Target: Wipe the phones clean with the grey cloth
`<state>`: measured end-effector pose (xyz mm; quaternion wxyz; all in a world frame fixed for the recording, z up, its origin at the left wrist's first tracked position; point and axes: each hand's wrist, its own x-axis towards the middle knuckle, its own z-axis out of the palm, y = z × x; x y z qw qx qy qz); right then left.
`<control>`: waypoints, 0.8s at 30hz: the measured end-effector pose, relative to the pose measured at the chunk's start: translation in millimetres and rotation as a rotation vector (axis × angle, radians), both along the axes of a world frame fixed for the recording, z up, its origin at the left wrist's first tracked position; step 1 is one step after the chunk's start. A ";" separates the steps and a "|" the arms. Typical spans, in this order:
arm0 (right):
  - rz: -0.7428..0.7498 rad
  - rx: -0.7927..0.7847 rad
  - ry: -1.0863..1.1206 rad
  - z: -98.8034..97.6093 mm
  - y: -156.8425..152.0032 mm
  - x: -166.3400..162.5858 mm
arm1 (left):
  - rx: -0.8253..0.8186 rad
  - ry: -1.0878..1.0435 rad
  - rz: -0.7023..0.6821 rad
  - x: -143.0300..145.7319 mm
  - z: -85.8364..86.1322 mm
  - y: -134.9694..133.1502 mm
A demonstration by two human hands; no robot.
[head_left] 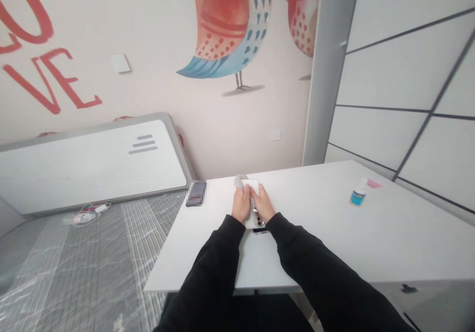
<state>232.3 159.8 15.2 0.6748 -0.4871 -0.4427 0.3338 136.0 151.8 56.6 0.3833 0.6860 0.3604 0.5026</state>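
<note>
A white phone (pixel 250 224) lies at the middle of the table, its back with dark camera lenses facing up. My left hand (pixel 241 204) is closed at the phone's left side, with a pale thin sheet (pixel 238 180) sticking up past its fingers. Whether that sheet is paper or cloth I cannot tell. Curled over the phone's right side, my right hand (pixel 262 204) grips its edge, and its thumb comes close to the left one. A dark-edged flat object (pixel 260 231) peeks out below the phone, mostly hidden.
On the white table (pixel 315 253), a blurred dark phone-like object (pixel 196 193) rests at the far left corner. A small white bottle with a blue label (pixel 357 197) stands to the right, beside a pink piece (pixel 374 183). Left of the table is a bed with cables (pixel 89 213).
</note>
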 end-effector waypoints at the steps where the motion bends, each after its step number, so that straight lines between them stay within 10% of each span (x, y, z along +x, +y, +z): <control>1: 0.012 0.004 -0.001 -0.7 -0.4 -3.9 | 0.000 -0.001 0.023 -2.3 3.3 4.4; 24: -0.020 0.011 -0.020 0.4 2.7 0.4 | -0.022 -0.031 0.001 -3.7 -11.7 -3.5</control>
